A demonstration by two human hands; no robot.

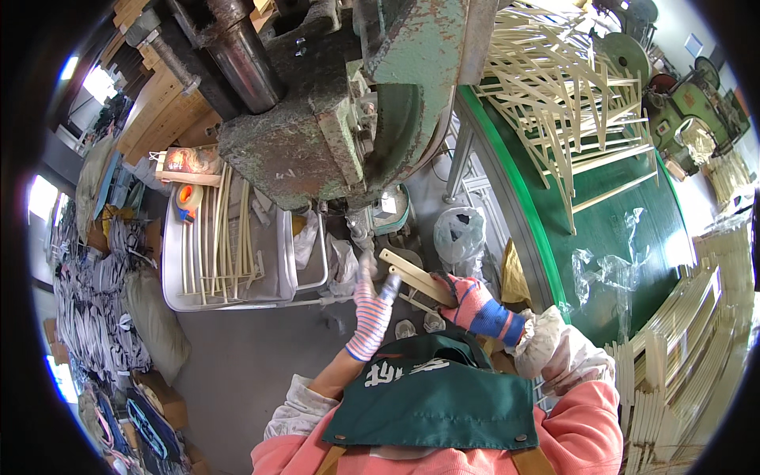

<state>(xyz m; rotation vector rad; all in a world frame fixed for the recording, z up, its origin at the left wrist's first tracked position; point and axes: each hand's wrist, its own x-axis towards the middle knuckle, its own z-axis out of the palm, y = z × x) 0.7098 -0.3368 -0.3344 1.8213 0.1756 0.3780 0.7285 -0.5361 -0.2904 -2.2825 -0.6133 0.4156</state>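
My right hand [477, 307], in a pink and blue knitted work glove, is closed around the near end of flat pale slats [418, 282], which look like wood or bamboo. At least two lie in the grip, fanned slightly apart, with rounded far ends and a small hole near the tip. Just left of those ends is my left hand [372, 313], in a striped glove, with fingers and thumb apart and nothing visible between them. Its fingertips are a little blurred. Above both hands stands a heavy worn green machine [309, 134] with a steel column.
A white tray [170, 269] at left holds long pale strips and an orange tape roll [188, 196]. At right, a green-topped table [633, 277] bears a tangled heap of slats [562, 87] and clear plastic wrap. A clear plastic bag [459, 235] hangs beside the table.
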